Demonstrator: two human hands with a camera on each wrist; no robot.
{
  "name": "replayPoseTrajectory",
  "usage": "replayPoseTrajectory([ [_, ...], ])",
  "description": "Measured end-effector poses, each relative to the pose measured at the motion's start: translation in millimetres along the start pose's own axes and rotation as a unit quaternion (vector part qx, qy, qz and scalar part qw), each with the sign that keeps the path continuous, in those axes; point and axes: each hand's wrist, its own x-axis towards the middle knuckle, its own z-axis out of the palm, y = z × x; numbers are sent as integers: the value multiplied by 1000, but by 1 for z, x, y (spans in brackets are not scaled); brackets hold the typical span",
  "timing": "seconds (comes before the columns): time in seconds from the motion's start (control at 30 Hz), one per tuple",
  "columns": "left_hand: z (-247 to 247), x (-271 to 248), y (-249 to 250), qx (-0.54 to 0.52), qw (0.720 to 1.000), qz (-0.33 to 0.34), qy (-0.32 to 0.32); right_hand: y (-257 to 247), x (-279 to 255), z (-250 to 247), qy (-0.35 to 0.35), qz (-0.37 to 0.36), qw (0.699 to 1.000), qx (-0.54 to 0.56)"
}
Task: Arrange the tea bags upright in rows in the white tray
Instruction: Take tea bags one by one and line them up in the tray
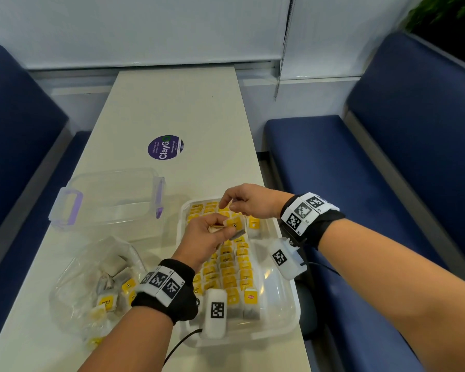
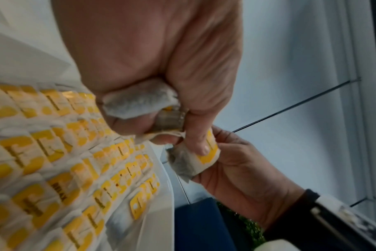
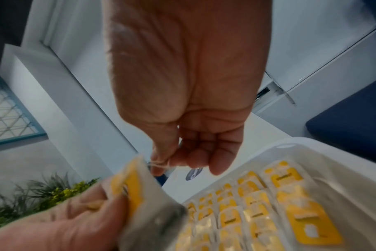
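The white tray holds rows of upright yellow-tagged tea bags, seen close in the wrist views. My left hand hovers over the tray's middle and grips a small bunch of tea bags. Its thumb presses the front tea bag. My right hand is just beyond it over the tray's far end, fingers curled. Its thumb and forefinger pinch a thin pale string. Where the string leads is hidden.
A crumpled clear plastic bag with loose tea bags lies left of the tray. Behind it is a clear container with purple latches. A purple round sticker marks the table farther back. Blue benches flank the narrow table.
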Motion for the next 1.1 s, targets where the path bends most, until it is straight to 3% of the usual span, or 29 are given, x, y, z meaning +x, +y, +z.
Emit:
replayPoseTrajectory([
  [0.33, -4, 1, -1, -38, 999, 9, 34, 8, -7, 4, -40, 48, 973, 223],
  [0.57, -3, -1, 3, -32, 999, 14, 6, 6, -4, -8, -36, 29, 996, 70],
  [0.83, -3, -3, 5, 7, 999, 4, -31, -2, 0, -14, -37, 57, 995, 68],
  [1.1, 0, 0, 6, -21, 996, 80, 32, 4, 1, 5, -60, 81, 992, 70],
])
